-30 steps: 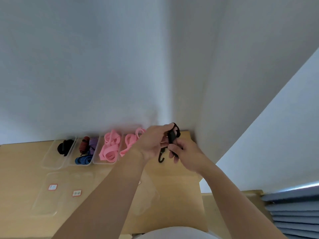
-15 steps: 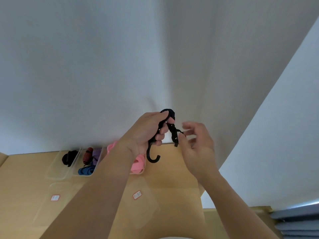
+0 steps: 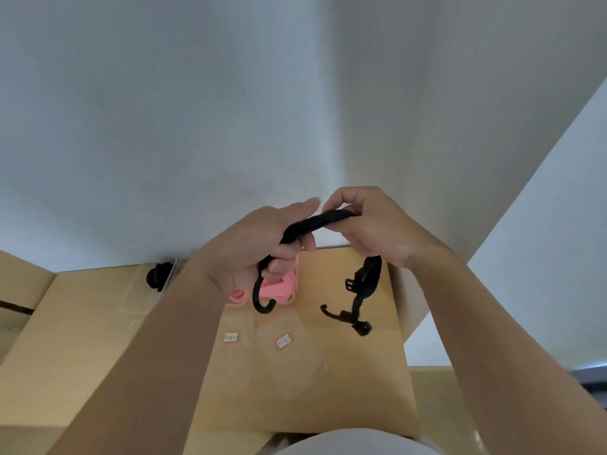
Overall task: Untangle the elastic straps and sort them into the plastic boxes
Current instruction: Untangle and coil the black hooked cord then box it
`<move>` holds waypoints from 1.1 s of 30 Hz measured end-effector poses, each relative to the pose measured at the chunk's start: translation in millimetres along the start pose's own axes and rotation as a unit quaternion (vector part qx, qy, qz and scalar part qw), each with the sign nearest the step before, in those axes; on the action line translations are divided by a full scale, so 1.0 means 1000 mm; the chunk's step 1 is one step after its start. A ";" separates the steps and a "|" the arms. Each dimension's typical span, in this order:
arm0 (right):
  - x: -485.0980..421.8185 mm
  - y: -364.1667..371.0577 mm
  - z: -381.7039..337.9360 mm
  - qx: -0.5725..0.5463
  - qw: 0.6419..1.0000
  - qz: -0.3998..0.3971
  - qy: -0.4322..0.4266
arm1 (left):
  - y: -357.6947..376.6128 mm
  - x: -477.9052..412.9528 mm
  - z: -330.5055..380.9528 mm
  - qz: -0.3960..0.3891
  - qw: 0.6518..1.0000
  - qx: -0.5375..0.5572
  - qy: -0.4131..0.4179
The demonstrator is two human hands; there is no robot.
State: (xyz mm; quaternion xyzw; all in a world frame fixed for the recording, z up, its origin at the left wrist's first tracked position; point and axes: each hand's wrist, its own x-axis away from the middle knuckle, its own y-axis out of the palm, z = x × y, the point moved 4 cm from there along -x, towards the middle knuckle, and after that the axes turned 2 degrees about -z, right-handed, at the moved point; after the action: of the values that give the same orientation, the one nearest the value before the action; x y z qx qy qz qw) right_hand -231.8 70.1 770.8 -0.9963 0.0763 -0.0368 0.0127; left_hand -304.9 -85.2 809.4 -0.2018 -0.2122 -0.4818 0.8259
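While both hands are raised above the wooden table [image 3: 361,382], they hold one black strap [image 3: 315,223] between them. The left hand [image 3: 249,254] curls its fingers around one end, and a hook [image 3: 262,303] hangs down below it. The right hand [image 3: 371,228] pinches the strap from above, and the rest hangs under this hand with a second hook [image 3: 340,315]. Behind the left hand some pink straps [image 3: 279,287] show. Near the wall a clear box [image 3: 134,297] holds a black bundle [image 3: 157,276].

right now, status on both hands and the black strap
Left hand grips black strap above one hook; right hand pinches it further along. Other hooked end dangles above table. Boxes partly hidden behind left arm.
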 end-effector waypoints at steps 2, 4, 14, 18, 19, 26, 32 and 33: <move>0.001 0.004 0.002 0.006 0.995 -0.095 0.042 | -0.007 0.005 -0.006 -0.032 0.999 0.006 -0.005; 0.002 0.014 0.003 -0.019 0.984 -0.164 0.069 | -0.013 0.010 -0.007 -0.075 0.995 0.066 0.017; -0.001 0.073 0.021 -0.162 0.984 0.028 0.064 | -0.030 0.019 0.029 -0.175 0.946 0.207 0.179; 0.001 0.087 0.020 -0.226 0.969 0.073 0.065 | -0.036 0.021 0.031 -0.198 0.935 0.208 0.208; 0.002 0.091 0.018 -0.226 0.969 0.089 0.052 | -0.041 0.021 0.032 -0.195 0.931 0.227 0.207; 0.014 0.122 0.011 -0.112 0.969 0.221 -0.007 | -0.059 0.024 0.027 -0.231 0.916 0.263 0.197; 0.031 0.149 0.019 -0.061 0.963 0.261 -0.022 | -0.065 0.031 0.012 -0.218 0.941 0.188 0.178; 0.032 0.150 0.020 -0.050 0.960 0.275 -0.026 | -0.065 0.032 0.009 -0.214 0.943 0.188 0.170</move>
State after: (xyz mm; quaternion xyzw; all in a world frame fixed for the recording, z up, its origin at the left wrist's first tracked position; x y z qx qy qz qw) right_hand -221.0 -82.8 748.6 -0.9368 0.3488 -0.0022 -0.0259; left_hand -349.2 -132.7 842.6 0.0923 -0.1938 -0.6257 0.7499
